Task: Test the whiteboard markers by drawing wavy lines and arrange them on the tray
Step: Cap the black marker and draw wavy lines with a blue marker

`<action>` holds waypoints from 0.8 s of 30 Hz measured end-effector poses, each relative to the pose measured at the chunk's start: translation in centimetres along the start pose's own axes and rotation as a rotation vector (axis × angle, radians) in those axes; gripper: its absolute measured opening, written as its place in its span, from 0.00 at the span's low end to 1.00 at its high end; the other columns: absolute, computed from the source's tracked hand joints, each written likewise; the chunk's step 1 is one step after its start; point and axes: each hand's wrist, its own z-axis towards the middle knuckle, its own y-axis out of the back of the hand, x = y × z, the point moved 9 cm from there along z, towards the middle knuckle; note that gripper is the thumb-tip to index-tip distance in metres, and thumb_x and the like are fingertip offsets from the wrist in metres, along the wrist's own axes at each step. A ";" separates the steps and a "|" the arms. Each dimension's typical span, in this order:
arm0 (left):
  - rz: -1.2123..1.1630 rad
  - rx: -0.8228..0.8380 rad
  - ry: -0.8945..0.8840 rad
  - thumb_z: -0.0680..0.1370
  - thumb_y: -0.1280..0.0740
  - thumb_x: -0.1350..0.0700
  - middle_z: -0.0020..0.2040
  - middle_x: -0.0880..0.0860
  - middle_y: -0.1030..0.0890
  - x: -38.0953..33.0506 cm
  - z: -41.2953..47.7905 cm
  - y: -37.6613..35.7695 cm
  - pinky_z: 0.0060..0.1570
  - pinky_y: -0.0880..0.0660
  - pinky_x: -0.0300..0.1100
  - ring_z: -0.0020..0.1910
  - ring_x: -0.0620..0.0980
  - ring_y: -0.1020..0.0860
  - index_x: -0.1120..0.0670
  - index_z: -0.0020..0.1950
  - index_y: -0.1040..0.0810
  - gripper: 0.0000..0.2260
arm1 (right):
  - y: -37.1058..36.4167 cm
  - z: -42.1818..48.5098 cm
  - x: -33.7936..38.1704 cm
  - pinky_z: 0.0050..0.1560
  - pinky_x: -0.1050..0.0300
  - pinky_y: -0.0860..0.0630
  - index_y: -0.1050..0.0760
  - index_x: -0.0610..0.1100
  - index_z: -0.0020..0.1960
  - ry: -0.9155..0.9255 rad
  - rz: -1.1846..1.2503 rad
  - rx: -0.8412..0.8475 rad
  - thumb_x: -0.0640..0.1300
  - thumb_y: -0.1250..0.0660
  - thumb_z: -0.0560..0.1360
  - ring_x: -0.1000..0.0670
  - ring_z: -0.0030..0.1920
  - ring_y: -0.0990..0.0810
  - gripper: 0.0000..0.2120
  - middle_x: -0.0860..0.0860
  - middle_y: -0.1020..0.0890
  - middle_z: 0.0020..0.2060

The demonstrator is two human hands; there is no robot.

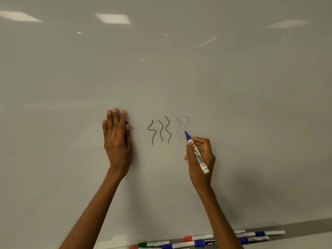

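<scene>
Blue marker (198, 154) pinched in right fingers (189, 145); cap (127, 122) against left thumb (128, 127)

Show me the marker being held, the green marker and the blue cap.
held marker (198, 155), head view, on its white printed barrel.
green marker (154, 243), head view, on the middle of its barrel.
blue cap (126, 122), head view, on its exposed blue edge.

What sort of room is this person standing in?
Probably an office meeting room or classroom: a large wall whiteboard, a marker tray below it holding capped markers, and square ceiling light panels reflected in the board.
</scene>
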 end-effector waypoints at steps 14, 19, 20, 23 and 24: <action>-0.024 0.008 0.069 0.84 0.43 0.60 0.75 0.61 0.35 0.1 0.2 0.1 0.77 0.46 0.52 0.77 0.55 0.42 0.64 0.73 0.33 0.18 | 1.4 3.1 2.1 0.31 0.63 0.25 0.26 0.45 0.52 0.002 0.051 -0.080 0.41 0.33 0.77 0.47 0.30 0.21 0.05 0.58 0.18 0.42; -0.059 0.024 0.106 0.84 0.43 0.59 0.76 0.59 0.35 0.3 0.0 0.2 0.77 0.47 0.50 0.78 0.53 0.42 0.65 0.70 0.30 0.16 | 0.9 3.9 1.9 0.30 0.62 0.24 0.26 0.46 0.52 0.007 0.005 -0.047 0.40 0.32 0.77 0.50 0.30 0.22 0.05 0.61 0.18 0.41; -0.062 0.027 0.107 0.84 0.43 0.60 0.76 0.58 0.35 0.3 0.1 0.2 0.77 0.46 0.51 0.78 0.53 0.42 0.65 0.70 0.30 0.16 | 1.4 3.6 1.4 0.30 0.63 0.24 0.26 0.44 0.52 -0.008 0.015 -0.071 0.40 0.32 0.77 0.47 0.30 0.21 0.05 0.60 0.18 0.41; -0.077 0.023 0.107 0.84 0.42 0.60 0.75 0.58 0.35 0.4 0.0 0.2 0.77 0.45 0.52 0.78 0.53 0.42 0.64 0.68 0.28 0.14 | 2.2 2.1 0.3 0.29 0.63 0.25 0.26 0.40 0.51 -0.037 0.026 -0.090 0.39 0.32 0.77 0.45 0.30 0.22 0.05 0.57 0.18 0.39; -0.081 0.020 0.105 0.84 0.41 0.61 0.75 0.59 0.35 0.3 0.0 0.2 0.77 0.45 0.53 0.77 0.53 0.41 0.64 0.67 0.28 0.14 | 2.0 1.4 0.0 0.29 0.62 0.25 0.26 0.40 0.51 -0.043 0.016 -0.064 0.39 0.32 0.76 0.47 0.30 0.22 0.05 0.56 0.18 0.39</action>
